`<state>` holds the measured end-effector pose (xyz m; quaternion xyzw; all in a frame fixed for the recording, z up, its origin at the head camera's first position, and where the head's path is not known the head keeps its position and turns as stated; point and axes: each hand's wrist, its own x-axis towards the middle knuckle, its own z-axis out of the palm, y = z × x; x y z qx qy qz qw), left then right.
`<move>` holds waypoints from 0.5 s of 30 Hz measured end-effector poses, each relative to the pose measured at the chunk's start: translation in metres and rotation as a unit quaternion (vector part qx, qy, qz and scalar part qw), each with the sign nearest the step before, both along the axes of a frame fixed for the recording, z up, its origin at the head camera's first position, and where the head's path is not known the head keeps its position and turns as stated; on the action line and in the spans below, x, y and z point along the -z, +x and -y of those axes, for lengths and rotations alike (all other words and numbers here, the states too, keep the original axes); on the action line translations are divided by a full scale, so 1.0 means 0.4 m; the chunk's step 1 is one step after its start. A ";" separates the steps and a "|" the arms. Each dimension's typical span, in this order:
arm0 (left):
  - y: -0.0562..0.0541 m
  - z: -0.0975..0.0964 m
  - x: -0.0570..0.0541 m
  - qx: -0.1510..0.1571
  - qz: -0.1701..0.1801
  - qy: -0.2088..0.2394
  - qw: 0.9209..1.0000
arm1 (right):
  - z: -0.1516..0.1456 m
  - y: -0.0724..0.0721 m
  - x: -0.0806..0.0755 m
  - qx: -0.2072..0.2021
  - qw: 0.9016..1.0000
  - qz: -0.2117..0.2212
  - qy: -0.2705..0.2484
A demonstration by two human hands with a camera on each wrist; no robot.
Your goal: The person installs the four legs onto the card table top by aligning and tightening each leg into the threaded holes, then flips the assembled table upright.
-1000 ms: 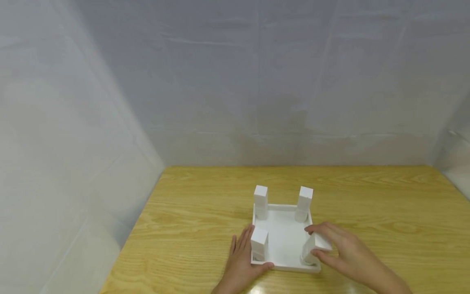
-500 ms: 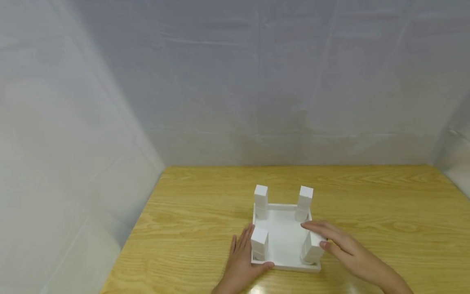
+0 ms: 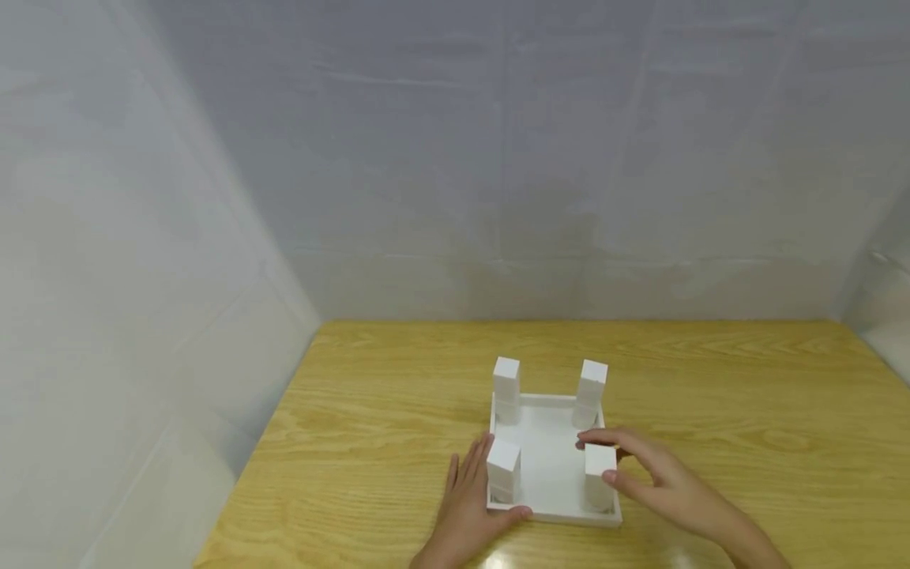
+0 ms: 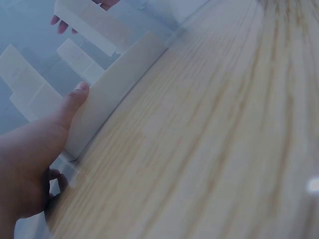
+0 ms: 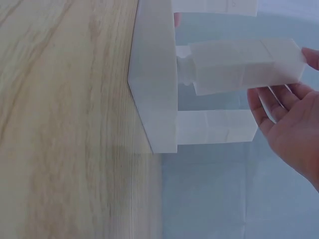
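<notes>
An upturned small white table lies on the wooden surface, its rimmed tabletop (image 3: 547, 462) facing up with a square-sided leg standing at each corner. My right hand (image 3: 661, 474) pinches the near right table leg (image 3: 599, 474) near its free end, thumb on the near side and fingers behind. In the right wrist view, a narrower round neck (image 5: 186, 69) shows between this leg and the tabletop. My left hand (image 3: 465, 506) holds the near left corner, thumb over the front rim and fingers along the left side, beside the near left leg (image 3: 504, 472).
Two more white legs stand at the back corners, the far left leg (image 3: 506, 390) and the far right leg (image 3: 590, 393). The wooden table (image 3: 370, 442) spreads around it all, with pale sheeting (image 3: 455, 174) behind and at the sides.
The near right leg has turned, a flat face now towards me. My right hand loosened around it, then closed on it again from a fresh angle. My left hand has stayed in place.
</notes>
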<state>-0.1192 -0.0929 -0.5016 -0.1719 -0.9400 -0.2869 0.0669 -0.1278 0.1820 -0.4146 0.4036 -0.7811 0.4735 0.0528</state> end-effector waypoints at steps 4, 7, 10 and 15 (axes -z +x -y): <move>-0.002 -0.001 -0.001 -0.001 0.003 0.003 1.000 | 0.006 -0.006 -0.006 -0.042 0.998 0.040 -0.025; -0.002 -0.003 0.001 -0.001 0.004 0.002 1.000 | 0.005 -0.007 -0.008 -0.044 0.996 0.068 -0.036; -0.002 -0.004 0.002 0.000 0.001 0.000 1.000 | 0.003 -0.005 -0.002 0.003 0.997 0.068 -0.031; 0.000 -0.005 0.002 -0.001 -0.006 -0.005 1.000 | 0.006 -0.001 0.016 0.097 0.994 0.036 -0.023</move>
